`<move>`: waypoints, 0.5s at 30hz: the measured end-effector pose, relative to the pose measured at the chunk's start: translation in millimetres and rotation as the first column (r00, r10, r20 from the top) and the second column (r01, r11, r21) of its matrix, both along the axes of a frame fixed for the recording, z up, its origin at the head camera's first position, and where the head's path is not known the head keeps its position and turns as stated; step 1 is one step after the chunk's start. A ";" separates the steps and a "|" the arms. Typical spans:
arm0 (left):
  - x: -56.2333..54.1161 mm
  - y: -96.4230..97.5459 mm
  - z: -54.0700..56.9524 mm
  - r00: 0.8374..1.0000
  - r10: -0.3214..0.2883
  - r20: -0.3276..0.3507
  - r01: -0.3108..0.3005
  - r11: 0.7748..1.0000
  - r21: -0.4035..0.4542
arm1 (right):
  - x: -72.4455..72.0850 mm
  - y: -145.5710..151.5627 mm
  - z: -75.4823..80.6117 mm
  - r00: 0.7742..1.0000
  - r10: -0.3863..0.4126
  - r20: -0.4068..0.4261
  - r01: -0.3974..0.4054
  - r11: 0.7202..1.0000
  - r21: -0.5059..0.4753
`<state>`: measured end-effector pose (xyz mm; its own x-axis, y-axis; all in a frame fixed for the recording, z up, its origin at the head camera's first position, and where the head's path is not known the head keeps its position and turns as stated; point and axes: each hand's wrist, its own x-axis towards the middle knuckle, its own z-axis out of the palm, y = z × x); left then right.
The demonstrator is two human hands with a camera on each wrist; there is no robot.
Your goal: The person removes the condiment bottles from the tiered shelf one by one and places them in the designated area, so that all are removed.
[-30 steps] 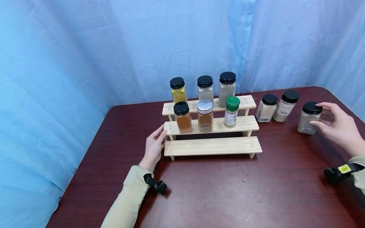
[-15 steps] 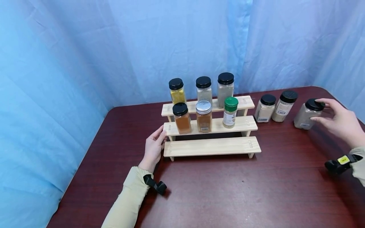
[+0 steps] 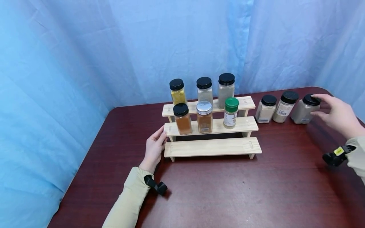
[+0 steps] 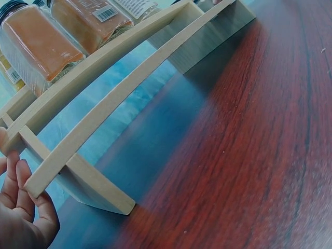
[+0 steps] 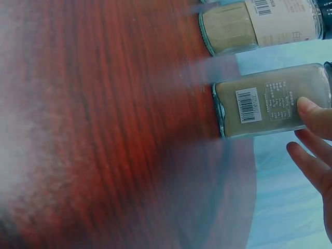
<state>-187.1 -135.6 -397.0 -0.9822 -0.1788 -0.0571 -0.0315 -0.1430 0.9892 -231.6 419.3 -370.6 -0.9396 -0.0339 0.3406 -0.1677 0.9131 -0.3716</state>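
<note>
Wooden rack point(image 3: 212, 147) is steadied at its left end by flat-fingered left hand point(image 3: 154, 148). Grey spice jar point(image 3: 303, 109), well right of rack, is pinched at its cap by right hand point(image 3: 337, 115), seemingly for control.

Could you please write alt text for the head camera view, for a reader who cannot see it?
A person's right hand touches the black lid of a jar of pale powder on a dark red table, while the left hand rests against a three-step wooden rack holding six spice jars.
</note>
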 end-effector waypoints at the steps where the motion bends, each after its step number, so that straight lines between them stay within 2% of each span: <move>1: 0.1 -0.1 0.0 1.000 -0.001 0.001 0.001 1.000 0.000 | 1.2 -2.7 2.5 1.000 -0.001 0.000 0.001 1.000 0.005; 15: 0.0 -0.1 -0.2 1.000 -0.002 0.003 0.002 1.000 0.009 | -8.0 -5.8 7.3 1.000 -0.001 0.014 0.001 1.000 0.013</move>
